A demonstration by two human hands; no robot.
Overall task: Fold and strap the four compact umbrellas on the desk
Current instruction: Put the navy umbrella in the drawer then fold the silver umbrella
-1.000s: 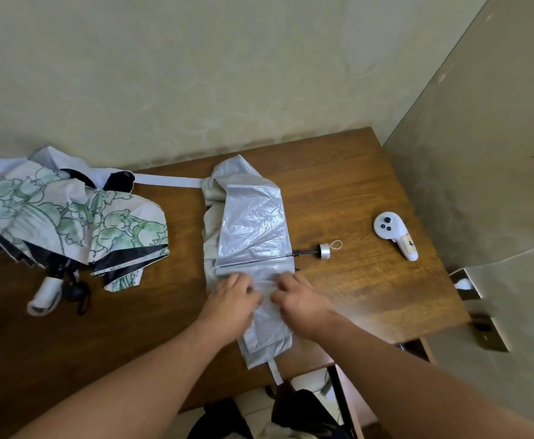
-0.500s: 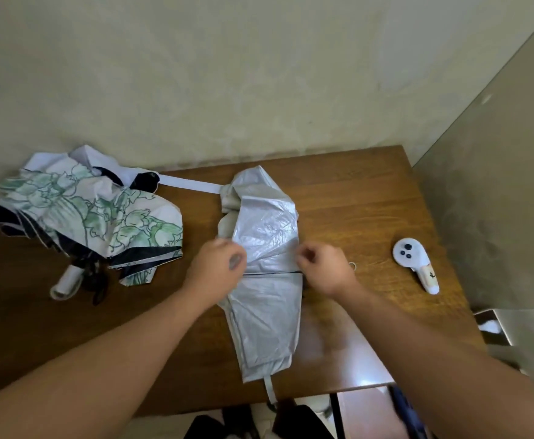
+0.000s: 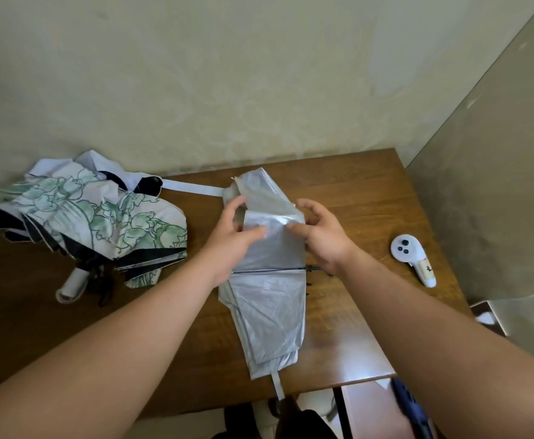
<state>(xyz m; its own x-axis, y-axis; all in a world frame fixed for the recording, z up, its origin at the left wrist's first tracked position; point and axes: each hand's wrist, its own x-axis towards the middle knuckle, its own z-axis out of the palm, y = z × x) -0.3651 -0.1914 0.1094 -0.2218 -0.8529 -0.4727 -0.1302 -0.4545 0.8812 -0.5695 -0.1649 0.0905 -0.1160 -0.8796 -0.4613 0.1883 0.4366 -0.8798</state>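
floral umbrella (image 3: 94, 223): far left on the table (image 3: 370, 191), loose and unstrapped, well apart from the hands.
left hand (image 3: 230, 239): its grip pinches a fold at the silver canopy's left edge, thumb on top.
silver umbrella (image 3: 268, 289): mid-table, long axis running away from the person; strap (image 3: 277, 386) at the near end, dark rib crossing it; fabric creased, half flattened.
right hand (image 3: 321, 236): grip pinches the same fold from the right, equally near.
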